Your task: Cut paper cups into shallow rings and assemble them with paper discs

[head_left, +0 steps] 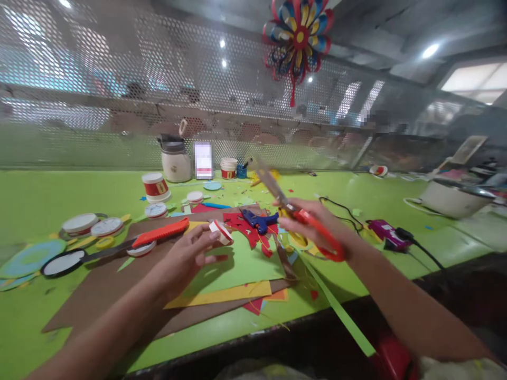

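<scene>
My left hand (194,250) pinches a small white round piece with a red band (221,233), like a lid, between thumb and fingers. In my right hand (312,221) is a pair of scissors (273,184) with red handles, its blades pointing up and away to the left, blurred. Beneath both hands lies a light green sheet (241,264) on brown board (99,295). Just beyond the held piece, a blue glue gun (259,220) rests on red cut-out material (237,219). An orange utility knife (160,233) lies left of my left hand.
White round lids (106,227) and blue discs (35,257) lie at the left. Red-and-white tubs (155,186), a white jug (176,164) and a phone (203,160) stand behind. A purple box (388,235) with black cable sits right. A green strip (343,311) overhangs the table's front edge.
</scene>
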A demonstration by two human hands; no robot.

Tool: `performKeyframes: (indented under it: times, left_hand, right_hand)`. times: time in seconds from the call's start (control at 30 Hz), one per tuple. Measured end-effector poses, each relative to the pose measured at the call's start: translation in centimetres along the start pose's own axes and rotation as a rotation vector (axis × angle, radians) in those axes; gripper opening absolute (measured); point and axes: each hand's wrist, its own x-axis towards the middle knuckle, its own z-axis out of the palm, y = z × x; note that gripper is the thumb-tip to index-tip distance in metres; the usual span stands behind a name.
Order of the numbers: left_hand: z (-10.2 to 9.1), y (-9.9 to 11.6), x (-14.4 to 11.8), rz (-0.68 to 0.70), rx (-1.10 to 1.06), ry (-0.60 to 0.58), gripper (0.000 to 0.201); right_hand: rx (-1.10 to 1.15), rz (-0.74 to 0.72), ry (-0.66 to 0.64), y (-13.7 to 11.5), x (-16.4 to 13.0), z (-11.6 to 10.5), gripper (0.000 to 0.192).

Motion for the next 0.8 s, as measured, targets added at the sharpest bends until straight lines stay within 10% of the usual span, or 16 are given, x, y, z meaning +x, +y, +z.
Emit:
performKeyframes:
  times: [0.27,0.63,0.8]
  left_hand:
    - [0.8,-1.0,-1.2,-0.077,-0.307,-0.004,0.023]
    - [0.6,-2.4,-0.9,-0.087,-0.427,0.281,0.022]
    - [0.1,-2.3,-1.5,-0.098,-0.359,0.202,0.019]
  right_hand:
    - [-0.077,-0.078,0.090,2.9,0.8,7.5,0.030]
    - [-0.191,-0.041,0.090,3.3,0.1,5.9,0.032]
    - [-0.346,-0.001,-0.016,4.1,-0.3,6.0,0.039]
